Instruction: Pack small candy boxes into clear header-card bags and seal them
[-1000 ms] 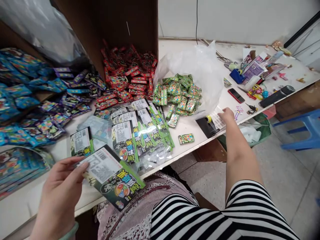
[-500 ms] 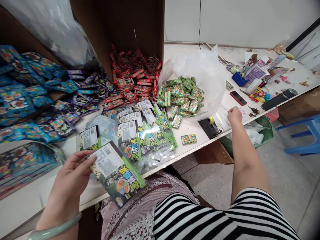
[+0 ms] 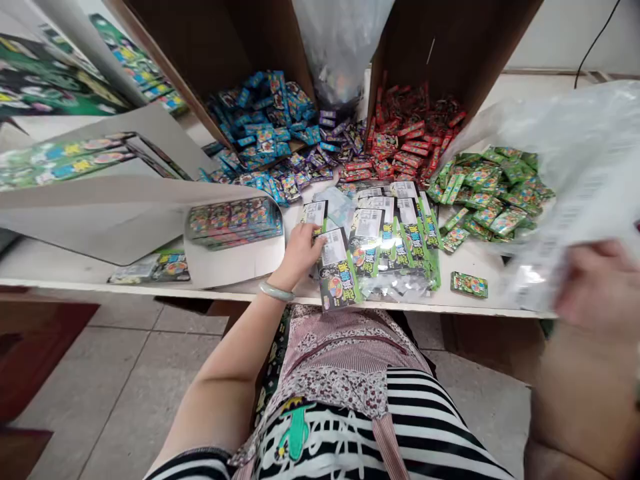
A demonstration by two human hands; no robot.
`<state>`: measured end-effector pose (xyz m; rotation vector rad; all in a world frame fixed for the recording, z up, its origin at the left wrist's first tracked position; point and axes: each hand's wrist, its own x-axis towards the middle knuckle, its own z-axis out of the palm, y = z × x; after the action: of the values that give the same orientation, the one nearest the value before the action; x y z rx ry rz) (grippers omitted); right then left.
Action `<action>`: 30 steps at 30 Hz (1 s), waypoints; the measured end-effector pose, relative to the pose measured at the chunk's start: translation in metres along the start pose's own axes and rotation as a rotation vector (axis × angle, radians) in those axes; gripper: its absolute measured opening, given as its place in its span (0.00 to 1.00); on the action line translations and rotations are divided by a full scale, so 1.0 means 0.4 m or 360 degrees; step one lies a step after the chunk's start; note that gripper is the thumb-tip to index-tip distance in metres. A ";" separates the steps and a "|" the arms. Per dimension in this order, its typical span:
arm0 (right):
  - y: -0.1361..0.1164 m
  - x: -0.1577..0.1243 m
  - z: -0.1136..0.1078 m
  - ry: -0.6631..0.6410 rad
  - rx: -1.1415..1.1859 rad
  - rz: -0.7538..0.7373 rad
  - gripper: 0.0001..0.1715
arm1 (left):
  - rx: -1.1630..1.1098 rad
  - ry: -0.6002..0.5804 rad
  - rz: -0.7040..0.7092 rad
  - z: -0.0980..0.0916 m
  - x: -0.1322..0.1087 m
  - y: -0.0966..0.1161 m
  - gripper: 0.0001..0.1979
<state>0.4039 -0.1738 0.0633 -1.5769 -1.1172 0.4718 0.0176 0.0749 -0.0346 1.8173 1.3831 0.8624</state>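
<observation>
My left hand (image 3: 299,255) is closed on the upper left edge of a flat black-and-green printed packet (image 3: 337,280) with a white label panel, at the table's front edge. Beside it, overlapping rows of similar packets (image 3: 367,250) lie with clear plastic around them. At the right, my right hand (image 3: 597,283) is smeared by motion but grips a pale, see-through sheet (image 3: 555,233) with rows of faint marks. That sheet hangs in front of part of the table. One small green candy packet (image 3: 469,285) lies alone between the hands.
Small green packets (image 3: 493,190) are heaped on a clear bag. Behind are cardboard boxes with red packets (image 3: 410,143) and blue packets (image 3: 270,127), with purple packets (image 3: 345,133) between. Left stands a curved white carton (image 3: 235,260) holding stacked printed packs.
The view has swung left. My right hand has left the table's right side and come up with the pale sheet. My left hand still holds its packet, now lower against the table edge.
</observation>
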 end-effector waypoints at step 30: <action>-0.053 -0.072 0.405 -0.0323 0.0127 -0.0016 0.05 | -0.1050 -0.0242 -0.0060 0.003 -0.216 0.155 0.14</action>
<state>0.2556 -0.1118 0.0227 -1.4776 -1.2430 0.6733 0.0322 -0.0215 0.0077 1.3083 0.8869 0.9911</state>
